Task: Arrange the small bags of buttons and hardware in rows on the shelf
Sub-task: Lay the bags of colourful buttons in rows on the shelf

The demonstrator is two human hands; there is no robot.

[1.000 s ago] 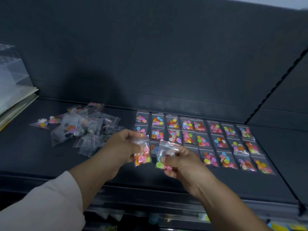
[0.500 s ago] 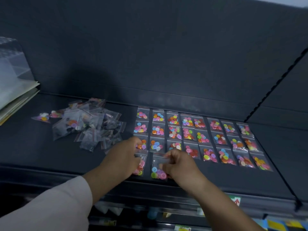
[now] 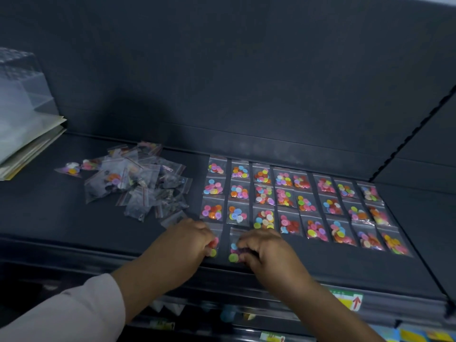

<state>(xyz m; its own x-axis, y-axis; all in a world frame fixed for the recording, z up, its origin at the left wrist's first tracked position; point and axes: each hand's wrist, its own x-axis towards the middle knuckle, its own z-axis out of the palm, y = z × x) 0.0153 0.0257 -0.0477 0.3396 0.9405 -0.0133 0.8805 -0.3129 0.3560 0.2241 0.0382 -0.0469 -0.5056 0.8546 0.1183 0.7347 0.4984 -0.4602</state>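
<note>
Both hands press flat on the dark grey metal shelf, each laid on one small clear zip bag of coloured buttons. The left hand covers a bag, fingers curled down on it; the right hand pins its neighbour. Just beyond the knuckles lie neat rows of button bags; left of the left hand sits a loose heap of clear bags.

button bags in rows, loose pile left
</note>
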